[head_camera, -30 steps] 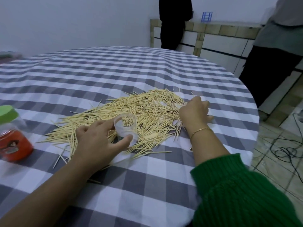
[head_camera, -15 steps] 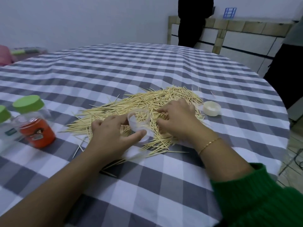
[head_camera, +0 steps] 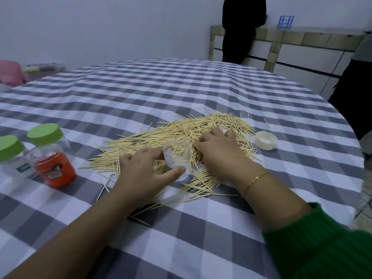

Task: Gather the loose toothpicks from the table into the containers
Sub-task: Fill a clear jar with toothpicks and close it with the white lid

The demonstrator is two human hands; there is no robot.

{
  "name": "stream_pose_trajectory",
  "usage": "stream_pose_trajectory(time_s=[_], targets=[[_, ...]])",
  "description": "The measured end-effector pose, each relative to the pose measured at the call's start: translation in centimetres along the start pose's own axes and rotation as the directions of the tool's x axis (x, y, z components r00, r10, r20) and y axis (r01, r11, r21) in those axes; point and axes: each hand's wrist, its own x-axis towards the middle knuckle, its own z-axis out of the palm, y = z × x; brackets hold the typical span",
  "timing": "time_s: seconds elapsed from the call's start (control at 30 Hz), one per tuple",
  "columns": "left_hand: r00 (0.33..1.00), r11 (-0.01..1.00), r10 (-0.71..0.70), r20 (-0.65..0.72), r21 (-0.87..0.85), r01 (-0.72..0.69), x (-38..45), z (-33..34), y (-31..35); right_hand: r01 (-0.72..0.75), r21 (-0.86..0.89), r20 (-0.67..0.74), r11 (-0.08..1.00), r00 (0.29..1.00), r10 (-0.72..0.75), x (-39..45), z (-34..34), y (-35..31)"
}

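A wide heap of loose toothpicks lies on the grey-and-white checked tablecloth. My left hand grips a small clear plastic container, tilted on the heap with its mouth toward the far side and a few toothpicks inside. My right hand rests palm down on the toothpicks just right of the container, fingers curled into the pile. A small white lid lies mouth-up at the heap's right end.
Two clear jars with green lids stand at the left: one with an orange label, one at the frame edge. The table's edge curves down the right side. Two people in dark clothes stand beyond the table.
My right hand left the white lid at the heap's right end and came down on the toothpicks beside the container. The view shifted left, showing a second green-lidded jar.
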Motion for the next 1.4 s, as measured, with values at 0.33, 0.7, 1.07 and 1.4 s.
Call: stream_pose_trajectory(time_s=[0.33,0.7,1.07,1.4], targets=[[1.0,1.0,-0.005,0.031,-0.019,0.006,0.0,-0.5,-0.1,0.059,-0.152,-0.157,0.987,0.984,-0.083,0.9,0.6,0.8],[1.0,1.0,-0.01,0.018,-0.025,0.01,-0.2,-0.4,0.0,-0.029,0.336,-0.19,0.941,0.977,0.098,0.7,0.3,1.0],[0.998,0.999,-0.029,0.051,-0.016,0.03,0.0,-0.2,0.0,-0.061,0.998,0.058,-0.003,0.926,0.373,0.2,-2.0,0.0],[0.999,1.0,-0.009,0.048,-0.008,0.009,0.0,-0.3,0.1,-0.047,0.996,0.062,-0.077,0.978,0.197,-0.4,-2.6,-1.6]])
